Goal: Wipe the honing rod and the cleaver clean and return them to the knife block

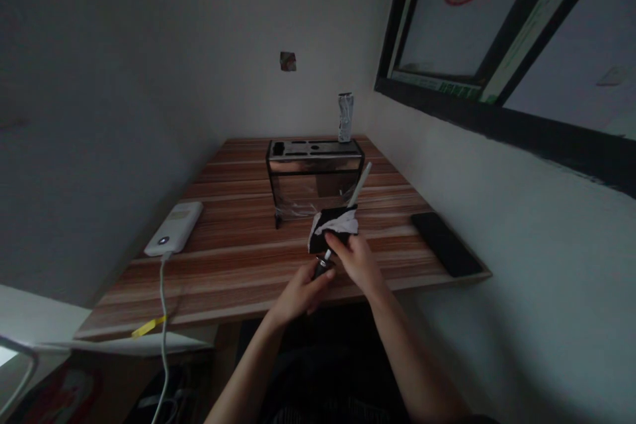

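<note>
My left hand (pixel 302 291) is closed on the dark lower end of a thin stick-like tool (pixel 361 183) that rises up and to the right, its pale shaft ending in front of the clear box. My right hand (pixel 354 258) pinches a black and white cloth (pixel 332 225) wrapped round the tool's shaft, just above the left hand. Both hands are over the near part of the wooden table (pixel 238 258). Behind the cloth stands a clear box with a shiny metal top (pixel 314 175).
A white power bank (pixel 175 228) with a lit dot lies at the table's left, its white cable (pixel 162 318) hanging over the front edge. A black phone (pixel 446 243) lies at the right by the wall. A small silver packet (pixel 345 116) stands in the far corner.
</note>
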Action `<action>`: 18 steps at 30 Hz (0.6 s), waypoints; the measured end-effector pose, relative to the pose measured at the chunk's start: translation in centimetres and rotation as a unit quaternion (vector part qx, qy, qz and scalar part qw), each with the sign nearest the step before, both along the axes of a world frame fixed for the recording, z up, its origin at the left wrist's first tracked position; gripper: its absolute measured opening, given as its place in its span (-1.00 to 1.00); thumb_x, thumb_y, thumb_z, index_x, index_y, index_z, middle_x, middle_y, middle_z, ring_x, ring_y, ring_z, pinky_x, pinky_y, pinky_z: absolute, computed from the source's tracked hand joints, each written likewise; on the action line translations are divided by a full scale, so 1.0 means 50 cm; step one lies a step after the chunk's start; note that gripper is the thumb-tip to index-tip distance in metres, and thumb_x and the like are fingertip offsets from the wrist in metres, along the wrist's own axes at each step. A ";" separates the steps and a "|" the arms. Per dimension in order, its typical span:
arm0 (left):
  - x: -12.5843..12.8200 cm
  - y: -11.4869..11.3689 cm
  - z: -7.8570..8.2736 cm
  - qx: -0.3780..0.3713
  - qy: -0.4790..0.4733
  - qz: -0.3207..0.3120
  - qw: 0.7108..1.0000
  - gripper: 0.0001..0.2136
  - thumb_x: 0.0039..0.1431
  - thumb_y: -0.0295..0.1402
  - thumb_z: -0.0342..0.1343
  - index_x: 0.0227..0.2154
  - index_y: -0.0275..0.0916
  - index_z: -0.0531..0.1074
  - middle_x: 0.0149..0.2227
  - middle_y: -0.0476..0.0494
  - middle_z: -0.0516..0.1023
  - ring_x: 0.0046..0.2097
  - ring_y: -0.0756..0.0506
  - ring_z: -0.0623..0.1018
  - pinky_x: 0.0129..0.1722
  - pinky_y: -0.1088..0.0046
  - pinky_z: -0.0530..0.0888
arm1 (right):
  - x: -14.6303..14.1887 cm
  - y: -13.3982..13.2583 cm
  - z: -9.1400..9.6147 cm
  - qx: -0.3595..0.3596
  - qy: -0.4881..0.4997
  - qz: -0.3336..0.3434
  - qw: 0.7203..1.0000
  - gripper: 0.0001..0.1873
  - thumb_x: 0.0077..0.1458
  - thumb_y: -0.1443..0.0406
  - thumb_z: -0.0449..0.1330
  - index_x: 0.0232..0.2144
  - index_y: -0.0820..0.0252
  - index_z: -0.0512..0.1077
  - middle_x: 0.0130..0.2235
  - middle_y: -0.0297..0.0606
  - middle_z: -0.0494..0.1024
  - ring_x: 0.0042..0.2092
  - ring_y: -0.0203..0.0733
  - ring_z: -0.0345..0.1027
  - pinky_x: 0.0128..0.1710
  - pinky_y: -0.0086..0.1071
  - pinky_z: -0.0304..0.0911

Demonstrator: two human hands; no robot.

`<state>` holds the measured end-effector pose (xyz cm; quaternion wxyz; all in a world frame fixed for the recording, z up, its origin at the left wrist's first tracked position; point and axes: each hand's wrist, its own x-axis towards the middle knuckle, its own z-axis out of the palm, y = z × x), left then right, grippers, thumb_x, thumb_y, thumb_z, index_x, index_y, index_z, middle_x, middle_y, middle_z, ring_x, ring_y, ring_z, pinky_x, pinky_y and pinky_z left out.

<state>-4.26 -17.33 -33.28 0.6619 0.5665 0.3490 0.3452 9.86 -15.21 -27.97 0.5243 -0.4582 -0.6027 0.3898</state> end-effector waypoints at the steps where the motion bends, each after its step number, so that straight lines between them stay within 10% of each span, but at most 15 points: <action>1: 0.000 0.001 -0.002 0.004 -0.001 0.002 1.000 -0.59 0.11 0.06 0.05 -0.46 -0.22 0.18 -0.75 0.26 0.12 -0.78 0.17 0.07 -0.81 0.67 0.01 | -0.005 -0.007 -0.004 -0.006 -0.005 0.022 1.000 -0.78 0.06 0.14 0.20 -0.39 0.15 0.52 -0.34 -0.26 0.61 -0.22 -0.08 0.48 -0.16 -0.28 0.34; 18: -0.001 0.000 -0.003 0.026 0.040 -0.016 0.999 -0.61 0.15 0.01 0.04 -0.51 -0.23 0.20 -0.77 0.21 0.14 -0.77 0.15 0.11 -0.78 0.63 0.02 | -0.011 -0.035 -0.029 -0.036 0.002 0.017 0.999 -0.77 0.05 0.15 0.19 -0.36 0.18 0.51 -0.22 -0.19 0.62 -0.14 -0.03 0.49 -0.05 -0.21 0.34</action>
